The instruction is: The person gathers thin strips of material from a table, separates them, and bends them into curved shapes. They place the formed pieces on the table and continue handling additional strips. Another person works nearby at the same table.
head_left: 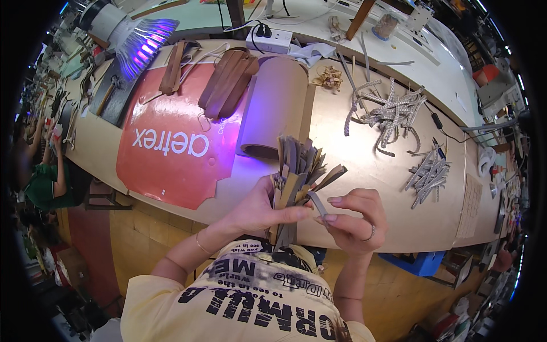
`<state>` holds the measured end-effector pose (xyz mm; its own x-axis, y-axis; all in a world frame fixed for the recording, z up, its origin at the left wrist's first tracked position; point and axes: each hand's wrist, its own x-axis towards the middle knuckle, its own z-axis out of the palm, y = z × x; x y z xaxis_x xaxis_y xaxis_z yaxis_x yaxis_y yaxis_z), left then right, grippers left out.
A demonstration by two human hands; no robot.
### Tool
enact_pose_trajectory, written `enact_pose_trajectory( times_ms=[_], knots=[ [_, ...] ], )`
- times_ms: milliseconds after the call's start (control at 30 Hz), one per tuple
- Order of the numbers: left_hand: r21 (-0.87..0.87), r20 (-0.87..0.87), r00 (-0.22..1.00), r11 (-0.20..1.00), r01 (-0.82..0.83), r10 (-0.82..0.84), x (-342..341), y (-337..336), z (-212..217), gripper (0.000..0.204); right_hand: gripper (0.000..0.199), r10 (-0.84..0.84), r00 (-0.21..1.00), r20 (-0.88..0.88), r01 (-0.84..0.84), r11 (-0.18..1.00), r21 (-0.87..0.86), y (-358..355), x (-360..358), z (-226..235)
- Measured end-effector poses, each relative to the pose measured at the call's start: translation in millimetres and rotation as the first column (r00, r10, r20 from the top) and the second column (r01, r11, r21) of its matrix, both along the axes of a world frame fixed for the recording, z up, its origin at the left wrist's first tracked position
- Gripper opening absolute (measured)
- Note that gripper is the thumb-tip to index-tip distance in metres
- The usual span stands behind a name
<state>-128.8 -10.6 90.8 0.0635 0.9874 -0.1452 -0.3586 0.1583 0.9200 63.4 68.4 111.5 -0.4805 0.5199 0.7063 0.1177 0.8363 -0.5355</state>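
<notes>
A head-worn fisheye looks down over the table (336, 137).

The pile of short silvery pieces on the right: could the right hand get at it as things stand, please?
Probably yes: bare tabletop lies between the right hand and the pile, with nothing standing there, though that hand pinches a grey strip.

Free tabletop (362, 171) beyond right fingers (353, 203), cardboard tube (274, 102) (bulky) blocking ahead-left
</notes>
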Motion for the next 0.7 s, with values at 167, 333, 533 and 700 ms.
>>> enact_pose_trajectory(
  times_ms=[167, 333, 533, 700],
  knots=[
    [-0.165, 0.278, 0.957, 0.978, 0.131, -0.081, 2, 1, 4, 0.041, 0.034, -0.031, 0.996, -0.089, 0.014, 0.985, -0.175, 0, -3, 3],
    [-0.297, 0.239, 0.971, 0.952, 0.08, -0.006, 7, 3, 8, 0.042, 0.03, -0.039, 0.996, -0.08, 0.026, 0.987, -0.161, -1, -12, 10],
    [-0.203, -0.063, 0.998, 0.979, -0.034, 0.022, 13, -2, 7, 0.034, 0.036, -0.083, 0.996, -0.03, 0.064, 0.909, -0.411, -8, -16, 18],
    [-0.014, -0.273, 0.947, 0.984, -0.179, 0.168, 20, -8, 9, 0.035, 0.039, -0.056, 0.998, 0.009, 0.057, 0.963, -0.264, -6, -12, 13]
  ],
)
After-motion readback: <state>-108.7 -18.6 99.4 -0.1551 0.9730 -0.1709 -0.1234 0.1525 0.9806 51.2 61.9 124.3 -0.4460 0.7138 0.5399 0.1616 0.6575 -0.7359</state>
